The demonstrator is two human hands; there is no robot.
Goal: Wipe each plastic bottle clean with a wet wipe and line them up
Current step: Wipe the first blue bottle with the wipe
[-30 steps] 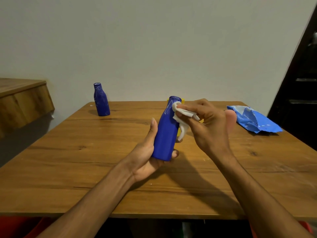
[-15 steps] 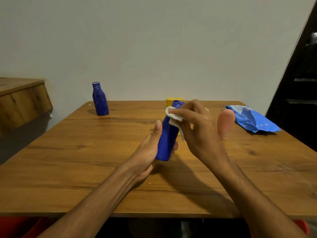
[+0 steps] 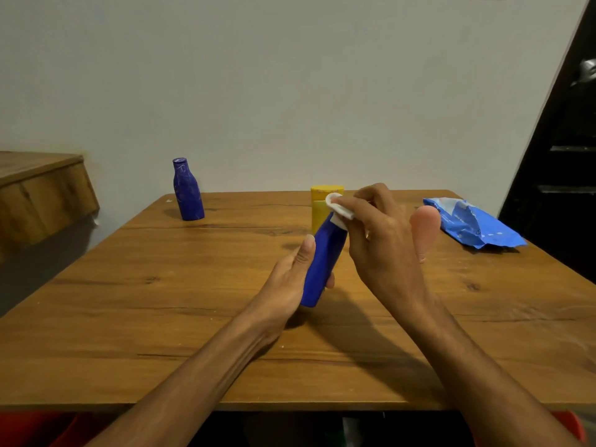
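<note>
Left hand (image 3: 290, 279) fingers are wrapping the tilted blue bottle (image 3: 322, 262); right hand (image 3: 380, 240) fingers are pinching the wet wipe (image 3: 338, 209) at the bottle's top.

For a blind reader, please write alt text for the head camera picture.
The left hand holds a tilted blue bottle above a wooden table while the right hand wipes its top with a white wipe. Behind stand another blue bottle, a yellow one and a blue pack.

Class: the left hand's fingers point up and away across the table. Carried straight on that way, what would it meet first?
Probably the yellow bottle standing just behind the blue bottle that the left hand holds, though depth from this one view is uncertain.
</note>
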